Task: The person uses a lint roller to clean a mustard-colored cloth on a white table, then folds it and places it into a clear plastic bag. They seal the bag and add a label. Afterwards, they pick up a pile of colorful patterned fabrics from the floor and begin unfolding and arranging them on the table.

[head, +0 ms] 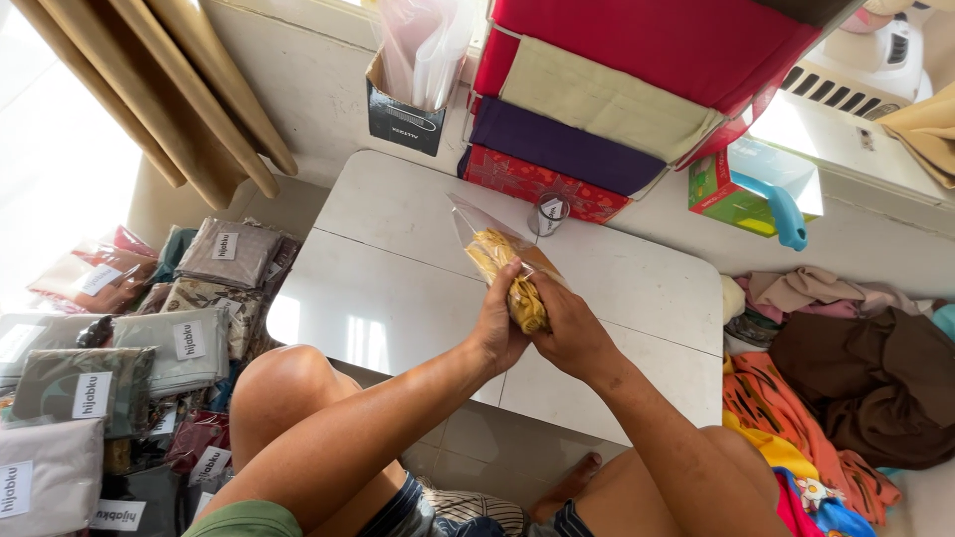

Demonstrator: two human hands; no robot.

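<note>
Gripping yellow cloth [525, 298] in clear bag [477, 221] between left hand [497, 333] and right hand [572, 333].

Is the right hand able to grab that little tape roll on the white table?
Probably not right now: the right hand is busy gripping the yellow cloth in its clear bag. The tape roll sits unblocked just beyond.

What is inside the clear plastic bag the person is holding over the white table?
Yellow patterned fabric fills the clear plastic bag. The left hand and right hand grip its lower end, hiding the fabric there.
</note>
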